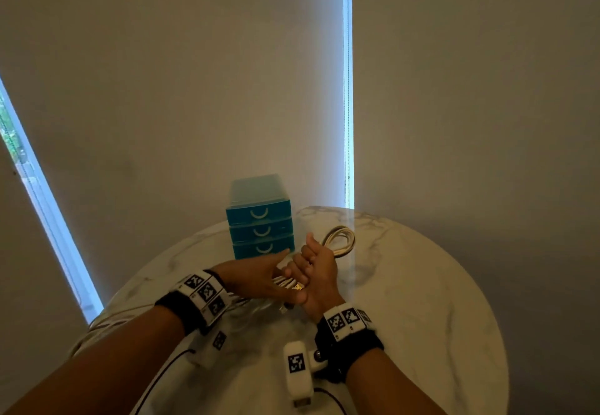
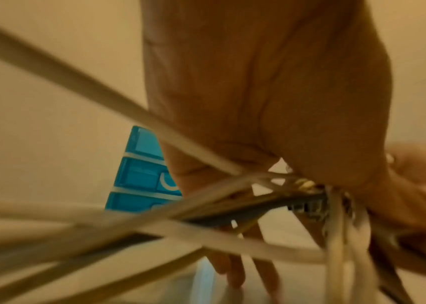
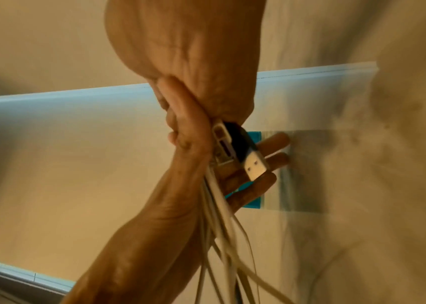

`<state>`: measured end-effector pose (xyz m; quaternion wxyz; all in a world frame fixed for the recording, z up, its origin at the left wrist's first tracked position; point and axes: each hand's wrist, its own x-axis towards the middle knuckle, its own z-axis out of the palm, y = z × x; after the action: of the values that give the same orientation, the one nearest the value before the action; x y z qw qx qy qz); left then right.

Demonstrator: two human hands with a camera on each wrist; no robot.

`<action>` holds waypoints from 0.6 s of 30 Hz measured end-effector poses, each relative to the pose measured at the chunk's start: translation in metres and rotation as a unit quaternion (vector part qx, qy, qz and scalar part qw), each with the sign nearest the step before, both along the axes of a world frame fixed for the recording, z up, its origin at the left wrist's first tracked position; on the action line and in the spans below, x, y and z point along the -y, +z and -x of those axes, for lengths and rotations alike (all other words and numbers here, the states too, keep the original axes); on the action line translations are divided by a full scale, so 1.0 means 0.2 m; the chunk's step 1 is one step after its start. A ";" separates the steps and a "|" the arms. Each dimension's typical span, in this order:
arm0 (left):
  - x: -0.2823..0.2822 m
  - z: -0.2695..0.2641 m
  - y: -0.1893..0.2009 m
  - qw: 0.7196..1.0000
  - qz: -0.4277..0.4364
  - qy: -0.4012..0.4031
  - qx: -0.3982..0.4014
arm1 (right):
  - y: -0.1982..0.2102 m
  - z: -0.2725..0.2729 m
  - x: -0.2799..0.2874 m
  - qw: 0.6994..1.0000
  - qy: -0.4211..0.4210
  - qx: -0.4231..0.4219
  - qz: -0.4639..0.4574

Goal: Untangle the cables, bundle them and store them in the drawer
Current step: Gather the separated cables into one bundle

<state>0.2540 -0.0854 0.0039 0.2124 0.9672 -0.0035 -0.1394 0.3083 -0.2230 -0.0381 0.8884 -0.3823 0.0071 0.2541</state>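
White cables are bunched in the right hand, whose fingers curl tight around them above the marble table. Plug ends, one a USB plug, stick out of the fist. The left hand lies flat with straight fingers, touching the cables. Behind the hands stands a blue box with 3 drawers, all closed. Beside it lies a coiled cable.
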 end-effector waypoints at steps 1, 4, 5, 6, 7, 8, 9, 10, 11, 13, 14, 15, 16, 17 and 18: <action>-0.01 -0.01 0.00 1.000 0.020 -0.011 -0.014 | -0.01 0.00 -0.01 1.000 0.007 0.009 -0.012; -0.04 -0.04 0.01 0.995 0.069 -0.038 -0.064 | -0.01 0.00 -0.01 0.999 0.035 0.012 -0.037; -0.05 -0.04 0.01 0.995 0.070 -0.034 -0.065 | -0.01 0.00 -0.01 0.997 0.051 0.009 -0.050; -0.06 -0.04 0.03 0.995 0.069 -0.028 -0.065 | 0.00 0.00 -0.01 0.996 0.060 0.004 -0.068; -0.07 -0.05 0.03 0.995 0.071 -0.020 -0.069 | 0.00 0.00 -0.01 0.994 0.063 0.005 -0.085; -0.07 -0.05 0.03 0.995 0.071 -0.014 -0.070 | -0.01 0.00 -0.02 0.993 0.064 0.012 -0.096; -0.07 -0.04 0.03 0.995 0.067 -0.013 -0.067 | -0.01 -0.01 -0.02 0.993 0.063 0.019 -0.101; -0.05 -0.04 0.03 0.997 0.050 -0.015 -0.058 | -0.02 -0.01 -0.02 0.992 0.063 0.024 -0.104; -0.03 -0.03 0.03 0.998 0.030 -0.017 -0.046 | -0.03 -0.02 -0.03 0.992 0.064 0.026 -0.102; 0.00 -0.02 0.00 0.999 0.018 -0.018 -0.035 | -0.04 -0.03 -0.04 0.995 0.049 0.020 -0.086; 0.01 -0.01 -0.01 0.998 0.031 -0.010 -0.046 | -0.04 -0.03 -0.05 0.997 0.032 0.017 -0.067; 0.00 0.00 -0.01 0.998 0.038 -0.002 -0.059 | -0.04 -0.04 -0.04 0.999 0.011 0.018 -0.048; -0.01 0.02 0.00 0.997 0.026 0.004 -0.070 | -0.03 -0.04 -0.04 0.999 -0.011 0.022 -0.034; -0.04 0.04 0.01 0.997 -0.003 0.005 -0.078 | -0.03 -0.04 -0.03 0.999 -0.033 0.027 -0.019; -0.07 0.06 0.02 0.996 -0.025 0.008 -0.084 | -0.01 -0.05 -0.02 0.998 -0.052 0.028 0.003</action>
<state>0.2428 -0.0707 0.0071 0.1890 0.9570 0.0256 -0.2184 0.3182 -0.2194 -0.0406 0.8993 -0.3908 0.0028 0.1965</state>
